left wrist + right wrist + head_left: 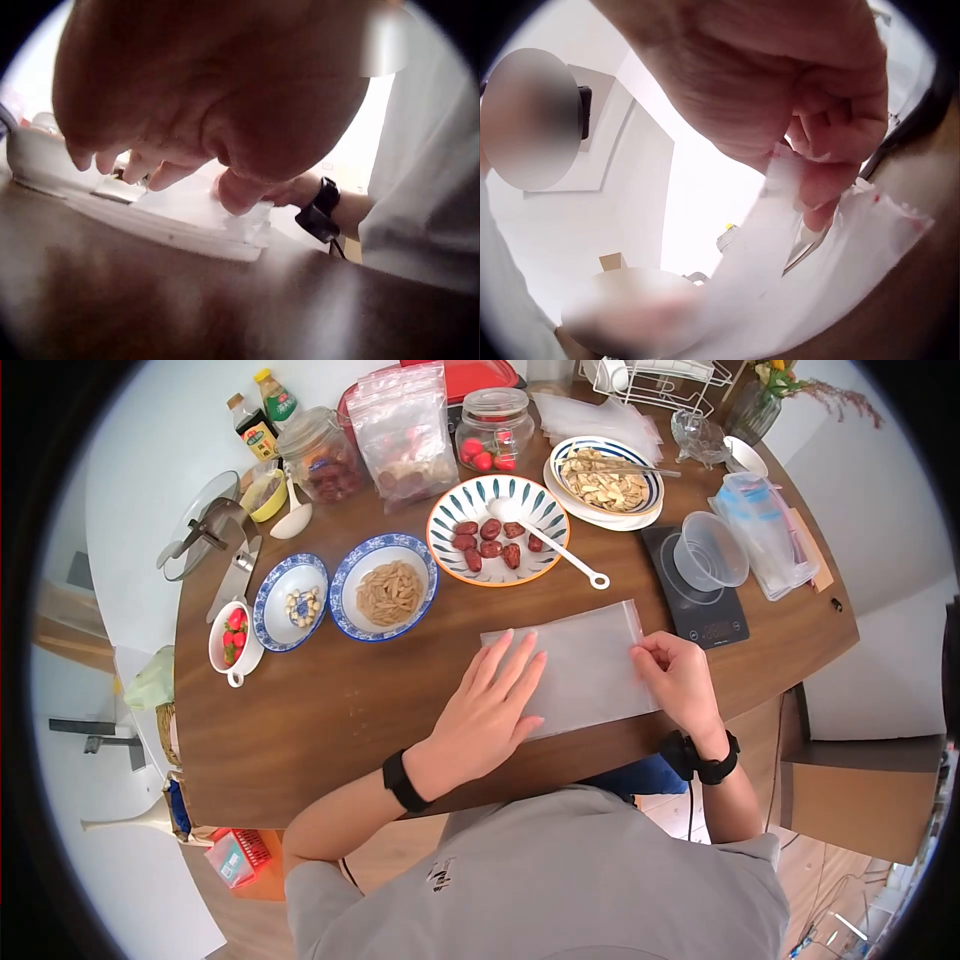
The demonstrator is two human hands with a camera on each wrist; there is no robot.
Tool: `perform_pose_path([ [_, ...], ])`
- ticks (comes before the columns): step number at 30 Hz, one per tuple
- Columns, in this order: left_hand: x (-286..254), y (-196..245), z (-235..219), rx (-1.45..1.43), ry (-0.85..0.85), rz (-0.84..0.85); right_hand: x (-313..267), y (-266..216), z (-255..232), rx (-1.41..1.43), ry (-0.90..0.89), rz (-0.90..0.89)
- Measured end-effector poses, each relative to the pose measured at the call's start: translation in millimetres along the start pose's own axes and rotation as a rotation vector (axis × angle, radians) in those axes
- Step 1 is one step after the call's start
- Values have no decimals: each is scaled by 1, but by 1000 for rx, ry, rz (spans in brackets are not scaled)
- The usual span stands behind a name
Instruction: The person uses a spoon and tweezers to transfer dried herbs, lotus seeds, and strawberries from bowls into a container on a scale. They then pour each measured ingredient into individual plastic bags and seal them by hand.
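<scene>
A translucent zip-top plastic bag (590,665) lies on the wooden table in front of the person. On its left part rests my left hand (490,695), fingers straight and spread. My right hand (677,675) pinches the bag's right edge between thumb and curled fingers. From the right wrist view, the plastic film (780,247) rises from the right hand's fingertips, its opening parted there. In the left wrist view the left palm (217,90) hangs over the bag (187,210). Beyond the bag stands a patterned plate of red dates (490,548) with a white spoon (550,545).
Left are bowls of pale strips (388,595), small white pieces (303,607) and strawberries (234,638). At right, a plastic tub (712,550) sits on a black scale (713,622), beside stacked bags (765,540). Behind are jars (495,425) and a bowl of dried slices (605,485).
</scene>
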State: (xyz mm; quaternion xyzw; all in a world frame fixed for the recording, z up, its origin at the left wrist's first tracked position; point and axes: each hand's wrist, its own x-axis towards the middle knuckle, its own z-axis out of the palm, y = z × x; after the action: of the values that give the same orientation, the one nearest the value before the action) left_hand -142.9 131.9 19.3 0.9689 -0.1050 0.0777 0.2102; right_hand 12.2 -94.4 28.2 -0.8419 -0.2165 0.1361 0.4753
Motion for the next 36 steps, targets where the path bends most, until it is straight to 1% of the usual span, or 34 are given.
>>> perform_pose_path([
  [1,1,-4,9,64,-76,-4,0,0,-2,-79,22,-33],
  [2,1,-5,12,56,-71,0,-1,-3,-3,-158,45,-67],
  [3,0,-5,14,93,-106,-7,-4,-11,-6,-167,47,-65],
  [4,0,-7,14,131,-139,-14,-8,-23,-9,-269,122,-154],
  [5,1,-7,14,124,-134,-16,-12,-38,-10,-371,192,-246],
  [7,1,-8,13,119,-105,-29,-20,-57,-3,-461,44,-582],
  [9,2,-9,13,116,-96,-29,-30,-66,24,-477,-221,-660],
  [10,2,-10,14,116,-85,-30,-28,-67,35,-480,-219,-654],
  [12,3,-11,16,110,-74,-34,-22,-60,51,-595,-372,-725],
  [13,2,-11,17,110,-64,-44,-18,-49,54,-599,-375,-716],
  [15,3,-10,13,95,-79,-46,-10,-26,53,-775,-380,-643],
  [16,4,-9,11,86,-97,-51,-9,-21,50,-782,-378,-625],
  [17,5,-9,11,74,-101,-36,-9,-18,45,-799,-369,-595],
  [19,6,-9,10,87,-111,-61,-7,-10,33,-823,-361,-556],
  [21,6,-9,10,76,-113,-63,-5,-4,19,-910,-276,-446],
  [22,6,-9,10,72,-109,-79,-6,-5,14,-933,-263,-412],
  [23,5,-9,10,82,-103,-85,-8,-2,10,-930,-261,-425],
  [25,6,-10,11,75,-107,-82,-6,6,10,-639,-114,-327],
  [26,5,-11,12,57,-86,-73,-1,6,10,-622,-122,-361],
  [27,5,-13,12,71,-83,-97,-1,5,7,-549,-65,-288],
  [28,5,-12,13,64,-69,-83,-1,4,3,-482,-11,-204],
  [29,4,-11,13,54,-58,-69,1,1,1,-477,-28,-209],
  [31,4,-9,13,58,-52,-92,10,-2,0,-173,-65,146],
  [32,4,-9,12,46,-53,-87,14,4,2,-138,-60,102],
  [33,4,-10,11,36,-52,-80,17,8,1,-133,-78,94],
  [35,4,-10,11,31,-53,-93,23,7,2,15,-170,179],
  [36,4,-10,12,22,-56,-88,24,-4,3,55,-190,163],
])
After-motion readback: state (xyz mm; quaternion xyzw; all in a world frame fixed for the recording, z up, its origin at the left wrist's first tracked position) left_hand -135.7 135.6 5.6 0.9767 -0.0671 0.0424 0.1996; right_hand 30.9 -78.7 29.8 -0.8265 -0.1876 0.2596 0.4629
